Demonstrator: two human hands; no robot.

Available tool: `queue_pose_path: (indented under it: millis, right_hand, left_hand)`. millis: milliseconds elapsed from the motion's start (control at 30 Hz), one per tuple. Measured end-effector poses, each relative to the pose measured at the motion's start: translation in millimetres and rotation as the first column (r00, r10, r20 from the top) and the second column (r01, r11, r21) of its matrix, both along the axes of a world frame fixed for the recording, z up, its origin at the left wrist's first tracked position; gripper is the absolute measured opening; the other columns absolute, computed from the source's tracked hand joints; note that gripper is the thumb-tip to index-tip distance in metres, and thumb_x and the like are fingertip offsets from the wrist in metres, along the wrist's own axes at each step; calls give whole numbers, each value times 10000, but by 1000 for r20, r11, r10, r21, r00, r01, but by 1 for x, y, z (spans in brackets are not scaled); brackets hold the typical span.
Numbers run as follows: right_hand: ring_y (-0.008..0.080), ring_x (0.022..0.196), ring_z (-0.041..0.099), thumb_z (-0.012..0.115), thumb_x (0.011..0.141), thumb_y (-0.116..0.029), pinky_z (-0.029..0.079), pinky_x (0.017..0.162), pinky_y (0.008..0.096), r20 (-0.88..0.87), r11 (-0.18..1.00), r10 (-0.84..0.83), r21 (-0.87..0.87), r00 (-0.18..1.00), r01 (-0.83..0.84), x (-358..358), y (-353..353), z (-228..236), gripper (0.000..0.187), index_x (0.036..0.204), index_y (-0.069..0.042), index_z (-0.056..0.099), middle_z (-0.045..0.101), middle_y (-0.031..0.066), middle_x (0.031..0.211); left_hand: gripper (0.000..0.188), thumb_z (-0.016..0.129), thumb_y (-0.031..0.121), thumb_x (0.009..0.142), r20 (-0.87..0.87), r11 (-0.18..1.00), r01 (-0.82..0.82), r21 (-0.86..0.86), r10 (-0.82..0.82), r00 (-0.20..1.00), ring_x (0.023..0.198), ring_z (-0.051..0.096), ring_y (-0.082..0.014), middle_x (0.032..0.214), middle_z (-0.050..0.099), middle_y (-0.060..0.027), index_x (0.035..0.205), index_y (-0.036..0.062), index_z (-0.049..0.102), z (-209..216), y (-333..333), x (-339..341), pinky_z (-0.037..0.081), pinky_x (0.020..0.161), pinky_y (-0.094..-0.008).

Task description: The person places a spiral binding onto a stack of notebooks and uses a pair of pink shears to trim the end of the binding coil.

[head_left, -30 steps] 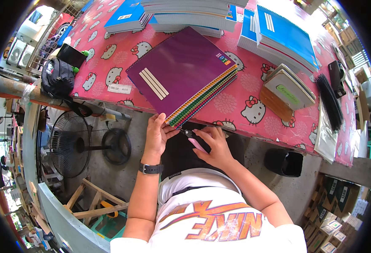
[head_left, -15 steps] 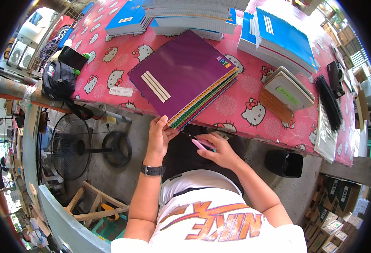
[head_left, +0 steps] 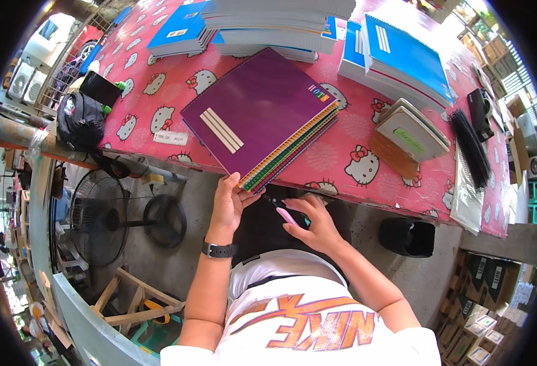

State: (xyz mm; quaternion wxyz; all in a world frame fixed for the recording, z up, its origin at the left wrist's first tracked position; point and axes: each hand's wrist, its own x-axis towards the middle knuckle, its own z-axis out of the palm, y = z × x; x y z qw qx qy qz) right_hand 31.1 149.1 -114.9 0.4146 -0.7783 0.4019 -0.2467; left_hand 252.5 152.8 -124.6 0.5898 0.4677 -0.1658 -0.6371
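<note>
A stack of spiral notebooks (head_left: 259,110) with a purple cover on top lies slanted on the table, its near corner jutting past the front edge. Yellow, green and other coloured coils show along its right side. My left hand (head_left: 229,198) is closed on that near corner, thumb on top and fingers beneath. Just to the right, my right hand (head_left: 314,224) grips pink-handled pliers (head_left: 287,216). Their dark jaws point at the coil ends by the corner, and a small gap seems to separate them from the coils. Part of the handles is hidden by my fingers.
The table (head_left: 317,152) has a pink patterned cover. Blue notebooks (head_left: 403,58) are piled at the back. To the right stand a wooden holder (head_left: 396,152) with boards and a bundle of black coils (head_left: 471,149). A fan (head_left: 100,216) and a black bin (head_left: 407,236) are below.
The pliers have turned a little in my right hand, and their handles look differently spread. My left hand keeps its hold on the corner. The whole view has shifted slightly.
</note>
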Motion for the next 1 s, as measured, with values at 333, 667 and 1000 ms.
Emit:
queue_pose_path:
  millis: [333, 667, 1000]
  right_hand:
    - [294, 981, 496, 709, 691, -214, 412, 863, 377, 121, 998, -63, -21, 991, 66, 14, 5, -17, 488, 1142, -86, 572, 534, 135, 1031]
    - [279, 989, 503, 733, 681, -201, 429, 845, 362, 223, 990, -40, 140, 974, 9, 16, 3, -22, 491, 1132, -71, 589, 534, 140, 1035]
    - [276, 1013, 497, 735, 674, -190, 397, 893, 355, 184, 999, -50, 10, 982, 49, 14, 2, -25, 491, 1131, -72, 597, 534, 133, 1049]
  left_hand:
    - [420, 591, 346, 839, -37, 1000, -30, -7, 29, 999, 868, 647, -279, 1015, 604, -157, 1065, 45, 405, -6, 1, 3, 536, 801, -417]
    - [446, 591, 375, 830, -17, 1000, -17, 13, 17, 1000, 845, 654, -280, 998, 611, -150, 1070, 49, 404, -5, 1, 4, 536, 792, -404]
    - [429, 592, 365, 837, -25, 1000, -29, 4, 29, 999, 826, 660, -267, 993, 618, -142, 1073, 59, 407, -7, 1, 4, 539, 770, -372]
